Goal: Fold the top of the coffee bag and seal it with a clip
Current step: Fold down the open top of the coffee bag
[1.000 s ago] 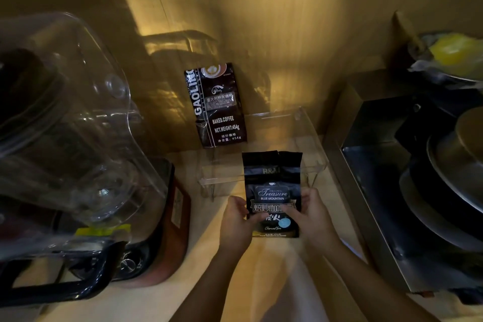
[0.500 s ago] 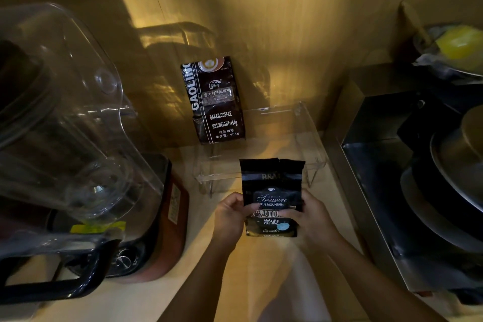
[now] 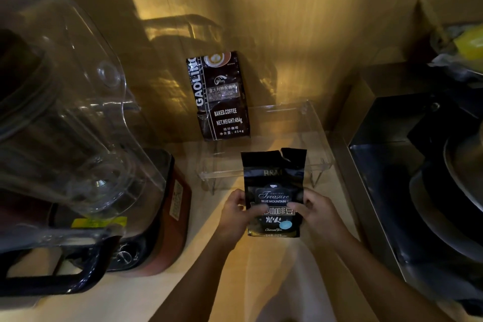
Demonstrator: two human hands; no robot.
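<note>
Coffee bag [image 3: 273, 191], black, label reading "Treasure Blue Mountain", stood upright on the pale countertop [image 3: 235, 282] near the middle of my view, base resting on the surface. Its top edge was unfolded and looked torn open, with a notch near the middle of the rim. I noted the left hand [image 3: 233, 214] closed around the bag's left edge, thumb lying across the front of the label, fingers hidden behind. The right hand [image 3: 317, 213] gripped the right edge the same way, thumb on the front, the other fingers out of sight at the back. Both held the lower half of the bag, well below the top. I saw no clip in either hand. Just behind the bag sat a clear acrylic stand [image 3: 311, 144], its front lip close to the bag's top. A second coffee bag [image 3: 219, 97], dark brown, marked "GAOLING" and "BAKED.COFFEE", leaned against the wooden wall [image 3: 287, 21] behind that stand. A blender with a large clear jug [image 3: 65, 112] on a reddish base [image 3: 167, 217] filled the left side. To the right, a metal tray [image 3: 371, 204] held dark stacked pans [image 3: 449, 204], too dim to detail.
</note>
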